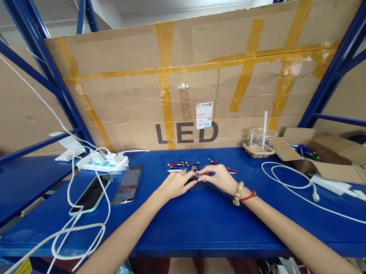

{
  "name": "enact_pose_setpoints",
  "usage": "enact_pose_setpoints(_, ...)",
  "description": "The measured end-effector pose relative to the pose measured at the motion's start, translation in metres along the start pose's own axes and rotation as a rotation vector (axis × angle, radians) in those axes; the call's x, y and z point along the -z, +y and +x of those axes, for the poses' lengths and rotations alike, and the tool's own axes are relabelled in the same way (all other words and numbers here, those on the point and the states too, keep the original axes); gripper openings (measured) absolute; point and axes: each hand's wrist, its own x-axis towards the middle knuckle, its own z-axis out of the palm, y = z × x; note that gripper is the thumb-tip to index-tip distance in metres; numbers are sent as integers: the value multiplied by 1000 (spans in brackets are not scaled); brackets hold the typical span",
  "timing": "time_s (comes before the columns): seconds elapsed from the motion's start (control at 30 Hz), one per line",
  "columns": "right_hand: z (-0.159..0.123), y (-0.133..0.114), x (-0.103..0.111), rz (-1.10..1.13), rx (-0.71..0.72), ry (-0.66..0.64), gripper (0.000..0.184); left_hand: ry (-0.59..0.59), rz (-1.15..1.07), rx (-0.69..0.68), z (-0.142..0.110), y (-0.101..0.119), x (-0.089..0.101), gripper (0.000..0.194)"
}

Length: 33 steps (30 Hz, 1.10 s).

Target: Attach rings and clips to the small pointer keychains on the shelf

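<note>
My left hand [175, 183] and my right hand [218, 177] meet at the middle of the blue shelf top [205, 217], fingers pinched together on a small dark pen-like item [195, 177] held between them. Just behind the fingers lies a little heap of several small pen-like pieces [184, 166], red, blue and silver, with metal clips. One red piece [224, 166] lies behind my right hand. My right wrist wears a bead bracelet and a red cord [243, 193].
At left lie a phone [89, 195], a second blurred phone [126, 185] and a white power strip [103, 161] with trailing white cables. At right are a plastic cup with straw [261, 141], an open cardboard box [319, 154] and a white charger cable [311, 191]. A taped cardboard wall stands behind.
</note>
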Motion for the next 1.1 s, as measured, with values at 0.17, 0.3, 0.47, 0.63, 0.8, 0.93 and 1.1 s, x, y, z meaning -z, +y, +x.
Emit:
enact_pose_setpoints(0.17, 1, 4, 1, 13, 10, 9, 23, 9, -36, 23, 0, 0, 2, 30)
enact_pose_setpoints(0.3, 2, 12, -1, -15, -21, 45, 28, 29, -71, 35, -1, 0, 3, 28)
enact_pose_setpoints(0.47, 2, 17, -2, -46, -48, -17, 17, 29, -85, 45, -1, -1, 4, 27)
enact_pose_setpoints(0.63, 2, 19, 0, 13, 13, 60, 17, 17, -77, 42, 0, -2, 2, 28)
enact_pose_setpoints(0.8, 3, 16, 2, 86, 22, 148, 21, 25, -107, 38, 0, -1, 2, 24)
enact_pose_setpoints(0.93, 2, 11, 0, 93, 22, 133, 20, 39, -122, 15, 1, 1, 3, 23)
enact_pose_setpoints(1.1, -1, 10, -4, 42, 44, 55, 19, 27, -103, 27, 1, -1, 3, 24)
